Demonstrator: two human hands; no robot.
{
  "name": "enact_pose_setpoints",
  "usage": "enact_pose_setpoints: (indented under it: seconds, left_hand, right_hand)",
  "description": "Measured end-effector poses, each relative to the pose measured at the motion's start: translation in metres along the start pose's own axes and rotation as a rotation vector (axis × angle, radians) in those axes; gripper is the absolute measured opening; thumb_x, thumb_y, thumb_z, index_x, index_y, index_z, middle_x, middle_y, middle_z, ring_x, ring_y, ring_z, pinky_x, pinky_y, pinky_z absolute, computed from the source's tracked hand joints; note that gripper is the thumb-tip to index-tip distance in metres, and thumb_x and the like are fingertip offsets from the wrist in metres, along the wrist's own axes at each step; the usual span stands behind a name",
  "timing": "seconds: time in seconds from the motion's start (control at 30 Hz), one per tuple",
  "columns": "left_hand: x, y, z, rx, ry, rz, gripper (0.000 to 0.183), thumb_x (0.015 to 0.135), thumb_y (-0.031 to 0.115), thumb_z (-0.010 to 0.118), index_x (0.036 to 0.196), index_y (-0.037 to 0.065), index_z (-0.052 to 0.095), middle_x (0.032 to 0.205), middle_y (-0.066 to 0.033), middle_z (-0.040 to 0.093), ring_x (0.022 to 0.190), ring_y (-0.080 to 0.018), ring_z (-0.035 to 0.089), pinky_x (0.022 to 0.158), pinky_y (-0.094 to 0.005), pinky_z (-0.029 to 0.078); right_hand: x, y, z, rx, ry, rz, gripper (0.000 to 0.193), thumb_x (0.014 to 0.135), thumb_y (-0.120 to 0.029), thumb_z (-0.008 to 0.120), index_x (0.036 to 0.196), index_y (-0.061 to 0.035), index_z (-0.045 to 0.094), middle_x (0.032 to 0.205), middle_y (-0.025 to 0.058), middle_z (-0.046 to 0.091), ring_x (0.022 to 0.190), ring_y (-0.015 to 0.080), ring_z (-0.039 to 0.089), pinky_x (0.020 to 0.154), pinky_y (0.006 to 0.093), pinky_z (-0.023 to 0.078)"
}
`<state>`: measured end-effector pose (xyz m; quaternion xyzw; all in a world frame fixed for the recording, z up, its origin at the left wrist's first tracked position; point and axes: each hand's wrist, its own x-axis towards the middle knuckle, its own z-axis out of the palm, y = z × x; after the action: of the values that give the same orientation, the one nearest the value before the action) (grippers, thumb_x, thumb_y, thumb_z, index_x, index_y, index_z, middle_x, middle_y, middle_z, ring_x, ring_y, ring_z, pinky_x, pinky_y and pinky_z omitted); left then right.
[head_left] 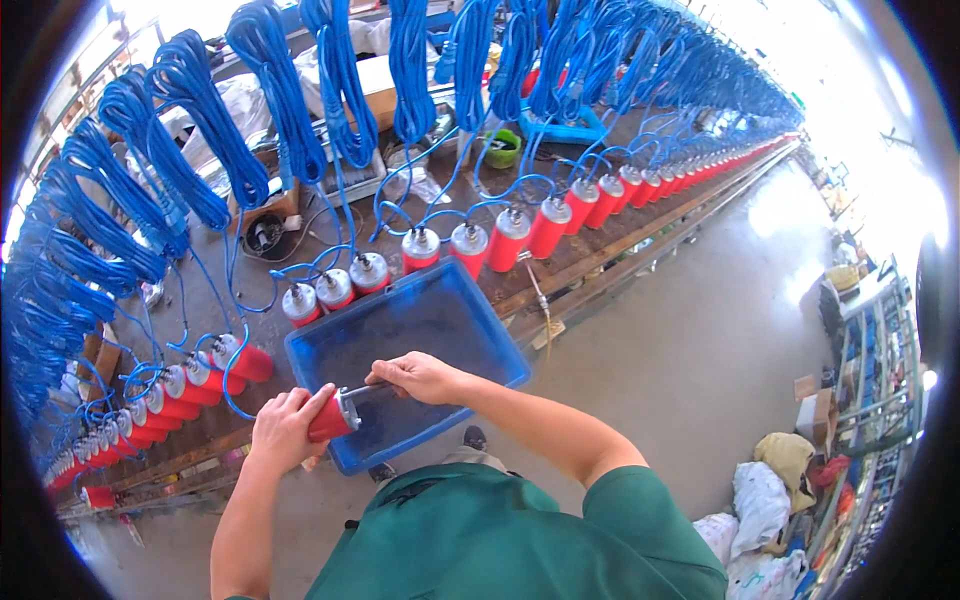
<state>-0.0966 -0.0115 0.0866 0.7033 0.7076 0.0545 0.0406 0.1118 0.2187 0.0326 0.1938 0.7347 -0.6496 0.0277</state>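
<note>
My left hand [284,430] is wrapped round a red cylinder [328,420] with a silver metal end cap, tilted so that the cap faces right. In my right hand [424,378] the fingers are closed on a thin grey metal rod [370,389]. The rod's other end meets the cylinder's cap; whether it is a separate tool or part of the cylinder I cannot tell. Beneath both hands lies a blue plastic tray [470,300], dark inside. A blue cable [232,385] runs down near my left hand.
Rows of red cylinders [508,240] with silver caps and blue leads line the bench edge on both sides. Coiled blue cables [275,90] hang above them. A green bowl [502,148] sits farther back. Bags [762,505] and a rack [870,370] stand at the right.
</note>
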Motion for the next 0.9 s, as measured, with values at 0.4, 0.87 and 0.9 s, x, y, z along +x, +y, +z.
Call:
enact_pose_setpoints:
  seconds: [0.4,0.87,0.9]
  left_hand:
    - [0.002,-0.004,0.001,-0.013,-0.006,-0.021,0.100,0.058,0.028,0.095,0.151,0.021,0.060,0.115,-0.0077,0.067,0.101,-0.0311,0.067,0.091,-0.0440,0.055]
    - [-0.001,-0.003,0.003,-0.048,0.043,-0.049,0.102,0.056,0.025,0.095,0.151,0.018,0.059,0.118,-0.0082,0.068,0.103,-0.0316,0.067,0.092,-0.0445,0.054]
    - [-0.002,-0.003,0.005,-0.064,0.071,-0.053,0.102,0.056,0.025,0.095,0.151,0.017,0.059,0.119,-0.0087,0.068,0.103,-0.0319,0.067,0.092,-0.0445,0.054]
  right_hand:
    - [-0.010,-0.006,0.001,-0.857,0.118,-0.362,0.060,0.097,-0.031,0.075,0.149,-0.0085,0.055,0.111,0.0174,0.073,0.107,0.0383,0.072,0.090,0.0486,0.059]
    - [-0.004,0.008,-0.006,-0.043,0.027,0.126,0.058,0.102,-0.061,0.067,0.103,-0.0038,0.072,0.082,0.0093,0.069,0.070,0.0197,0.066,0.065,0.0361,0.055]
    - [-0.006,0.012,-0.004,0.134,0.005,0.150,0.051,0.105,-0.056,0.065,0.107,-0.0053,0.071,0.080,0.0054,0.065,0.066,0.0151,0.060,0.059,0.0322,0.050]
